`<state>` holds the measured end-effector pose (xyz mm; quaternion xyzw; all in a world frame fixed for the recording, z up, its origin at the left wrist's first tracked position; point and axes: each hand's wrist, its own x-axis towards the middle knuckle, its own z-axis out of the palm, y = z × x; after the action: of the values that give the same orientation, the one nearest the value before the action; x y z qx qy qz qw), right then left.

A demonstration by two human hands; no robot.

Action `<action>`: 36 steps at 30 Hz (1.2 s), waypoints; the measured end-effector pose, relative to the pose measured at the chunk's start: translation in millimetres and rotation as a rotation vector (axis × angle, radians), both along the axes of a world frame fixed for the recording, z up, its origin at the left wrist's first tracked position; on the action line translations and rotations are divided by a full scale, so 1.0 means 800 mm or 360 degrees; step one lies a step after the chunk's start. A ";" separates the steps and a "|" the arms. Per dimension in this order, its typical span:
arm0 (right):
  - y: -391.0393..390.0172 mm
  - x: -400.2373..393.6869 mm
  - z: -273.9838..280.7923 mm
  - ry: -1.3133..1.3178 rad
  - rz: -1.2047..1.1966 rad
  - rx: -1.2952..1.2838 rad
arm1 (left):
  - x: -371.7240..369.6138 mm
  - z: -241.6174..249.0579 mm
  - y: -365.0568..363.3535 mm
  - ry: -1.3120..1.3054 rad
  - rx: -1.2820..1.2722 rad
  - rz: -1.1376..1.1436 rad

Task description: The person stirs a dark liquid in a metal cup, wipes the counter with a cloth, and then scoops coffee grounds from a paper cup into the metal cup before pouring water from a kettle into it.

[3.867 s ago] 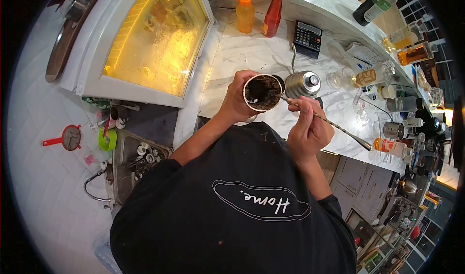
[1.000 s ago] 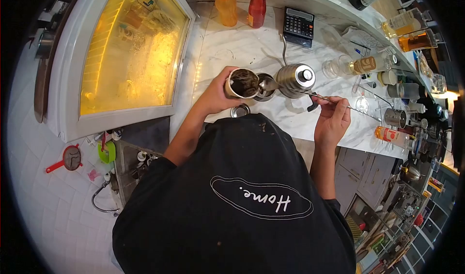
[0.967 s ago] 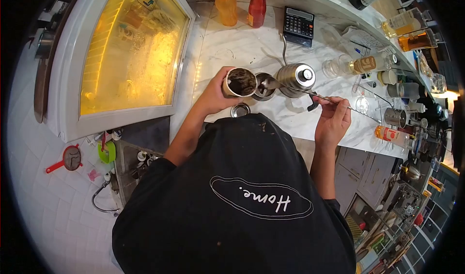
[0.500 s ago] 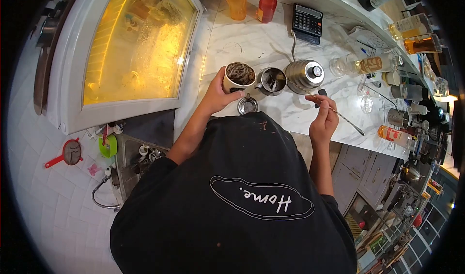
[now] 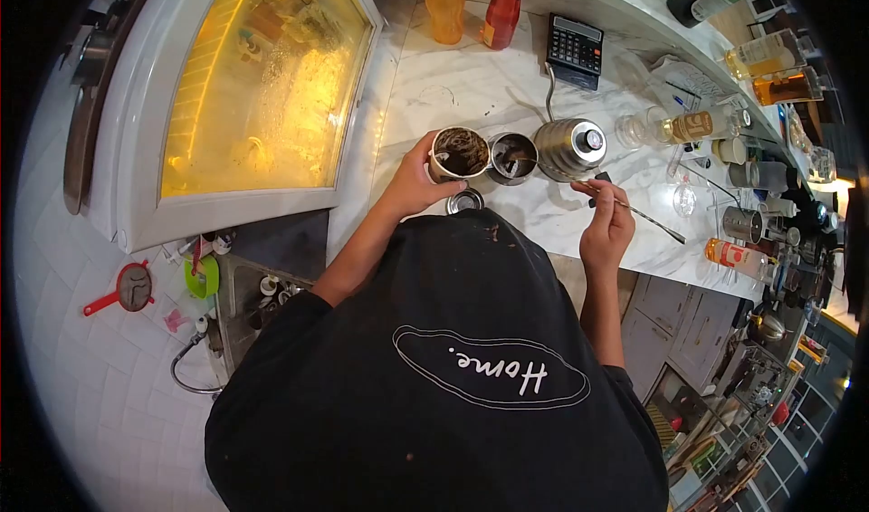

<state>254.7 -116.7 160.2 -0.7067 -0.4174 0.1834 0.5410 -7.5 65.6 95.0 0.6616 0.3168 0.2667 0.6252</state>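
My left hand [image 5: 424, 182] is wrapped round a paper cup [image 5: 460, 153] with a dark brown, streaked drink in it. The cup leans toward a metal pitcher [image 5: 512, 158] beside it, which has dark residue inside. Between the fingers of my right hand [image 5: 605, 220] is a long, thin twisted bar spoon [image 5: 654, 222]; one end points out to the right, and the other runs toward the pitcher. A gooseneck kettle [image 5: 570, 148] stands just right of the pitcher. Close below the cup sits a small round metal piece [image 5: 465, 200], partly hidden by my thumb and shirt.
An orange bottle [image 5: 445, 9], a red bottle [image 5: 502, 9] and a calculator [image 5: 575, 50] stand along the counter's back. Glasses and several bottles, one with orange liquid [image 5: 735, 255], line the right side. A glass-doored fridge [image 5: 262, 105] and a sink [image 5: 237, 317] are at left.
My left hand has brought the cup slightly right and nearer me, up against the pitcher, and its tilt has changed. The right hand with the bar spoon has barely moved.
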 end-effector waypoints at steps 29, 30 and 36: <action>0.003 0.015 0.054 0.0753 -0.0401 0.0548 | 0.010 0.015 0.002 -0.0001 0.0229 0.0034; 0.004 0.013 0.058 0.0775 -0.0384 0.0572 | 0.012 0.016 0.002 0.0025 0.0259 0.0037; 0.009 -0.005 0.070 0.0825 -0.0240 0.0690 | 0.028 0.032 -0.006 -0.0118 0.0222 0.0006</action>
<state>250.7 -109.4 216.5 -0.5341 -0.2420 0.2233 0.7787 15.0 60.8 120.2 0.6925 0.2753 0.3138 0.5884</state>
